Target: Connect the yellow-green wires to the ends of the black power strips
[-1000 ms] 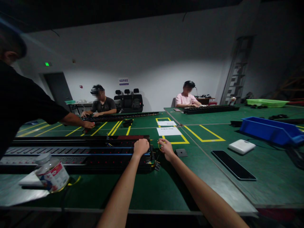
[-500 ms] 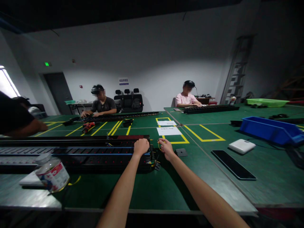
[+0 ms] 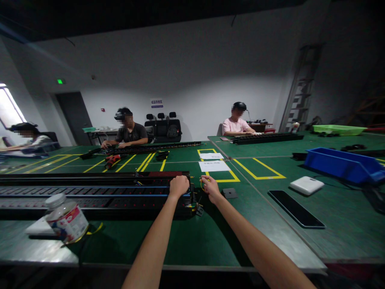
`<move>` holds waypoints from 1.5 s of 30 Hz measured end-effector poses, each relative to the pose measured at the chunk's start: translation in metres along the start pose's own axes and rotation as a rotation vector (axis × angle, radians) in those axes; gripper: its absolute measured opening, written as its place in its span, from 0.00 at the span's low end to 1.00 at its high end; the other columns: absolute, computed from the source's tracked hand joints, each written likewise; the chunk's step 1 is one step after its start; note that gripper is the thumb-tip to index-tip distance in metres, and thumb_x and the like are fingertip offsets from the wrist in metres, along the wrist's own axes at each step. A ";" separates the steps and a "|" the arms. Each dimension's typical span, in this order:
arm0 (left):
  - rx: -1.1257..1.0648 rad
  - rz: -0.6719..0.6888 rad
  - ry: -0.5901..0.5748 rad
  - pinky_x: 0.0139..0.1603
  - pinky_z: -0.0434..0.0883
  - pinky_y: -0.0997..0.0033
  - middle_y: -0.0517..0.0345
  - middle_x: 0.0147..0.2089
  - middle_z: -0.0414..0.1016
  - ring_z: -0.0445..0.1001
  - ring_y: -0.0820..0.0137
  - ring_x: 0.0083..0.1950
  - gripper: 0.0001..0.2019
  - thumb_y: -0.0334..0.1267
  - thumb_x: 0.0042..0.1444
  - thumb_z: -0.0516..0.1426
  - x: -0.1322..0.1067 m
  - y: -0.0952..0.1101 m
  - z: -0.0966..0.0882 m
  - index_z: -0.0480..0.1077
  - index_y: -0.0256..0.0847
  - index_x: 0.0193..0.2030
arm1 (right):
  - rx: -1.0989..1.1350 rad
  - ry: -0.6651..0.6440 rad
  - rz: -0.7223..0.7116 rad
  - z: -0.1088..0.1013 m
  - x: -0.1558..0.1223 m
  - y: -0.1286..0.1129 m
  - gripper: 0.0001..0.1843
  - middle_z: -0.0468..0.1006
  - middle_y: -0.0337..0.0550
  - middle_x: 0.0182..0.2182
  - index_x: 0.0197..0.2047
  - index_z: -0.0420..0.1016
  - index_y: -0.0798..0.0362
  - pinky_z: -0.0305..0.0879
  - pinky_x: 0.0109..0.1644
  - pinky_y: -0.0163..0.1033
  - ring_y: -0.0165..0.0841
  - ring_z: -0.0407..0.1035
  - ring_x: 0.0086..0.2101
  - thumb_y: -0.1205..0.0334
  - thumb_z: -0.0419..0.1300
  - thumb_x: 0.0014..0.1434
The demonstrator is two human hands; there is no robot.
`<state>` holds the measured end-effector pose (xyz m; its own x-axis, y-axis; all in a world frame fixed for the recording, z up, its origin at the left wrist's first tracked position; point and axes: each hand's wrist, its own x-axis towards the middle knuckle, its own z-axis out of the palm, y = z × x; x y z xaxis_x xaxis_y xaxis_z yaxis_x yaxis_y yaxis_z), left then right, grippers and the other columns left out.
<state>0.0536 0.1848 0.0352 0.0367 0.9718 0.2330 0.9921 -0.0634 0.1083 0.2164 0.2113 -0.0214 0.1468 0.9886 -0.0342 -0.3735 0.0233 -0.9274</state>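
A long black power strip (image 3: 90, 195) with blue wires and red lamps lies across the green table (image 3: 186, 241) in front of me. My left hand (image 3: 178, 186) is closed in a fist on the strip's right end. Just right of that end, my right hand (image 3: 210, 188) pinches a thin yellow-green wire (image 3: 201, 183) that comes out of the strip. Small loose parts and wire ends lie under the strip's end. A small dark square plate (image 3: 229, 193) sits beside my right hand.
A clear plastic bottle (image 3: 66, 218) lies at the near left. To the right are a black phone (image 3: 295, 208), a white box (image 3: 306, 185) and a blue bin (image 3: 343, 164). Papers (image 3: 213, 165) lie in a yellow-marked square. Three other people sit at tables behind.
The person in black who leaned over the table at the left has gone out of view, uncovering a seated person at the far left. My hands have stayed put.
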 end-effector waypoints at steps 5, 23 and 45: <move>0.012 0.010 0.006 0.52 0.75 0.56 0.43 0.47 0.82 0.81 0.55 0.49 0.22 0.38 0.67 0.44 -0.001 0.001 -0.001 0.81 0.42 0.46 | 0.018 -0.005 0.000 0.001 -0.001 -0.001 0.11 0.78 0.38 0.27 0.39 0.75 0.55 0.42 0.15 0.26 0.18 0.51 0.14 0.63 0.68 0.52; -0.002 0.006 0.002 0.53 0.74 0.58 0.43 0.47 0.82 0.81 0.56 0.50 0.22 0.38 0.68 0.44 -0.002 0.002 -0.003 0.80 0.41 0.46 | 0.001 -0.030 -0.002 0.001 -0.006 -0.005 0.13 0.79 0.39 0.28 0.39 0.76 0.55 0.42 0.15 0.26 0.18 0.51 0.14 0.62 0.69 0.50; 0.001 0.008 0.011 0.52 0.74 0.59 0.44 0.47 0.82 0.81 0.57 0.49 0.22 0.38 0.68 0.44 -0.001 0.001 -0.002 0.81 0.41 0.45 | -0.025 -0.002 -0.002 0.002 -0.006 -0.005 0.12 0.78 0.38 0.27 0.37 0.74 0.55 0.44 0.15 0.26 0.19 0.53 0.15 0.66 0.66 0.47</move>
<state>0.0543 0.1830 0.0368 0.0432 0.9686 0.2448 0.9919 -0.0709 0.1057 0.2152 0.2057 -0.0162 0.1456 0.9888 -0.0318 -0.3506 0.0215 -0.9363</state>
